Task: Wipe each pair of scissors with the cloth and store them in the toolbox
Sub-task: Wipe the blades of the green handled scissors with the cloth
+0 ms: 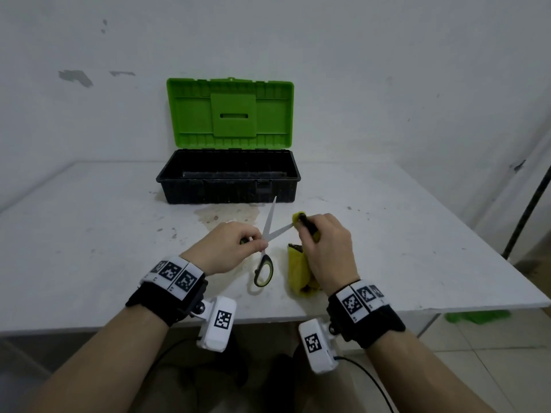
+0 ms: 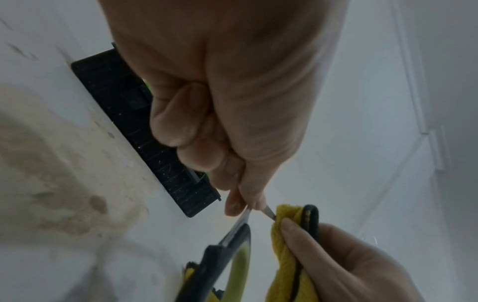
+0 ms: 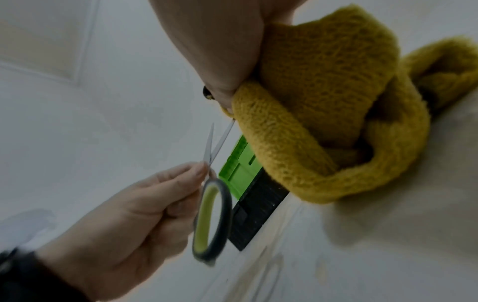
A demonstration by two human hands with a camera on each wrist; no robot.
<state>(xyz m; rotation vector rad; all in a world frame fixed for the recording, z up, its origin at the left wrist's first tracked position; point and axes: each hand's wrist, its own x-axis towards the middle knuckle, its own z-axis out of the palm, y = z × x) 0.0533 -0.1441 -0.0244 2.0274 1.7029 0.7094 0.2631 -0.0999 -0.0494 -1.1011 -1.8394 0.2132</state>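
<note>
A pair of scissors [image 1: 269, 231] with black-and-green handles is spread open above the table. My left hand [image 1: 231, 245] pinches it near the pivot, and one handle loop [image 1: 263, 270] hangs below. My right hand [image 1: 323, 242] grips a yellow cloth [image 1: 298, 274] with a black edge, wrapped round the tip of the right blade. The left wrist view shows the same blade [image 2: 269, 213] entering the cloth [image 2: 287, 255]. From the right wrist, the cloth [image 3: 323, 126] covers that blade's tip and the scissors [image 3: 214, 147] stay held by the left hand [image 3: 145, 204]. The toolbox [image 1: 228, 180] stands open behind.
The black toolbox has its green lid [image 1: 229, 113] raised against the wall. A brownish stain [image 1: 226, 214] marks the white table [image 1: 89, 234] in front of the box. The table's front edge runs just under my wrists. A dark pole [image 1: 527, 210] leans at the far right.
</note>
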